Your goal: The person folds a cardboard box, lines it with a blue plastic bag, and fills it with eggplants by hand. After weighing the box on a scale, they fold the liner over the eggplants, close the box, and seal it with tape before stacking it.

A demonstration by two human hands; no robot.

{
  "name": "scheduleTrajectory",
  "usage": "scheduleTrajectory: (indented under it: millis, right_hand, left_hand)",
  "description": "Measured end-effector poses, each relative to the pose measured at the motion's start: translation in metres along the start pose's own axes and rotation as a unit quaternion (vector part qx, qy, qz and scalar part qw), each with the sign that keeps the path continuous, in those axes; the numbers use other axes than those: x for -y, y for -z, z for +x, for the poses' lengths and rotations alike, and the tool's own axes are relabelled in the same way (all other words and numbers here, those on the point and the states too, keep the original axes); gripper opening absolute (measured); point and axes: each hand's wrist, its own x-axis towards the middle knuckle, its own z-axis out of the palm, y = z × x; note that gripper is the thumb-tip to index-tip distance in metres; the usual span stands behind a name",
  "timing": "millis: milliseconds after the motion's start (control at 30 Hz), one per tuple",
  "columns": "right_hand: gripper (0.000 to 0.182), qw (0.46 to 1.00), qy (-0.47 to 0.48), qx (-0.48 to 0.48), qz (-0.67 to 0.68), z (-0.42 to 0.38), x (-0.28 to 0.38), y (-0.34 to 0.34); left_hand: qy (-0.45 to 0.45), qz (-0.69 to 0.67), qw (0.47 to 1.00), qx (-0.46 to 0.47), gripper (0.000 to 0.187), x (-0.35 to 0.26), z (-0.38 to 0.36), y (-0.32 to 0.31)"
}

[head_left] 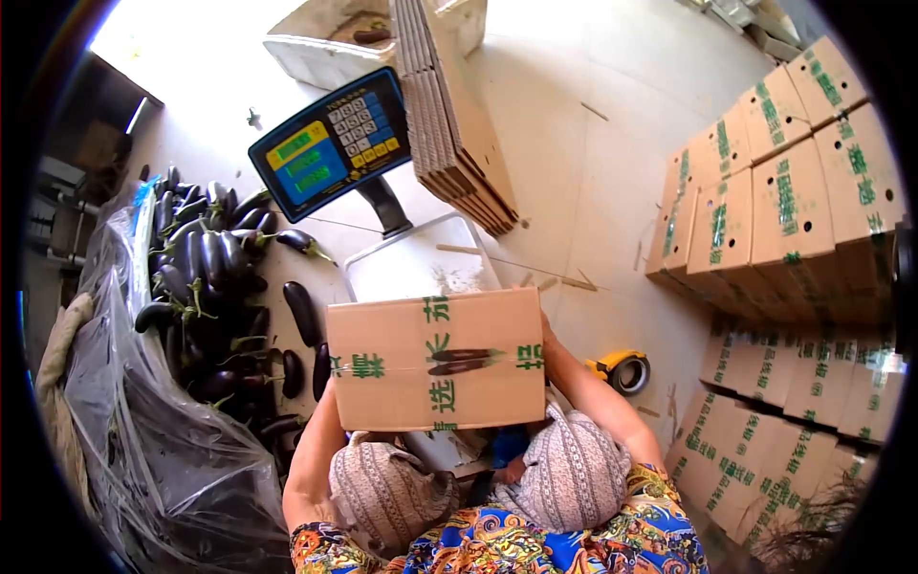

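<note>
A closed cardboard box (392,402) with green printing and an eggplant picture is held up in front of my knees. My left hand (331,394) grips its left side, mostly hidden by the box. At the right side my right hand (548,335) holds it, the fingers out of sight behind the cardboard. Just beyond the box lies the white platform (411,260) of a scale, partly covered by it. The scale's display (330,143) stands on a post, lit green and yellow.
Many eggplants (215,253) are piled on the left beside clear plastic sheeting (163,430). Flattened cardboard (459,134) stands upright behind the scale, near a white foam box (320,43). Printed boxes (784,201) are stacked at right. A yellow tape roll (626,371) lies on the floor.
</note>
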Motion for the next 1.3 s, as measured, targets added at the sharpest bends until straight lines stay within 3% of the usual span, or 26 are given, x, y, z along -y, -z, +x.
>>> scheduleTrajectory:
  millis: [300,467,567,600,633,667,700,733,800,867,933,1000,1067,1167,1300]
  right_hand:
    - [0.056,0.997,-0.02,-0.031,0.062,-0.074,0.007,0.044]
    - [0.052,0.986,-0.015,-0.066,0.15,-0.093,0.007,0.074]
    - [0.05,0.973,-0.019,-0.074,0.22,-0.093,0.001,0.091]
    - [0.049,0.966,-0.024,-0.075,0.246,-0.091,-0.002,0.096]
    - [0.049,0.958,-0.029,-0.076,0.275,-0.09,-0.006,0.101]
    - [0.048,0.948,-0.036,-0.075,0.307,-0.088,-0.008,0.106]
    - [0.047,0.938,-0.042,-0.075,0.337,-0.088,-0.008,0.11]
    - [0.047,0.927,-0.05,-0.074,0.363,-0.088,-0.012,0.115]
    - [0.046,0.923,-0.068,-0.089,0.368,-0.091,-0.021,0.122]
    - [0.044,0.937,-0.098,-0.114,0.315,-0.097,-0.031,0.118]
    - [0.038,0.967,-0.101,-0.15,0.177,-0.107,-0.031,0.107]
    - [0.034,0.984,-0.017,-0.173,-0.039,-0.126,-0.014,0.097]
    - [0.027,0.92,0.127,-0.218,-0.298,-0.142,0.013,0.089]
    - [0.032,0.767,0.315,-0.336,-0.447,-0.148,0.06,0.077]
    - [0.066,0.699,0.306,-0.459,-0.454,-0.142,0.077,0.117]
  left_hand:
    - [0.082,0.031,0.995,0.054,0.08,0.014,0.025,-0.039]
    - [0.151,0.114,0.974,0.124,0.08,0.017,0.045,-0.099]
    - [0.16,0.232,0.939,0.197,0.08,0.002,0.058,-0.165]
    - [0.061,0.315,0.912,0.257,0.076,-0.016,0.049,-0.204]
    - [0.043,0.347,0.899,0.263,0.073,-0.016,0.071,-0.225]
    - [-0.107,0.468,0.807,0.343,0.067,-0.026,0.083,-0.24]
    - [-0.077,0.479,0.821,0.302,0.057,-0.057,0.047,-0.303]
    - [-0.096,0.498,0.799,0.322,0.054,-0.064,0.053,-0.327]
    - [-0.127,0.356,0.885,0.273,0.05,-0.042,0.063,-0.358]
    - [-0.189,0.449,0.841,0.234,0.051,-0.005,0.091,-0.354]
    - [-0.273,0.477,0.801,0.238,0.057,0.047,0.113,-0.318]
    - [-0.328,0.581,0.73,0.146,0.056,0.085,0.111,-0.276]
    - [-0.216,0.539,0.792,0.187,0.057,0.109,0.116,-0.233]
    - [-0.109,0.557,0.809,0.153,0.062,0.147,0.115,-0.193]
    - [-0.049,0.513,0.841,0.165,0.073,0.174,0.091,-0.177]
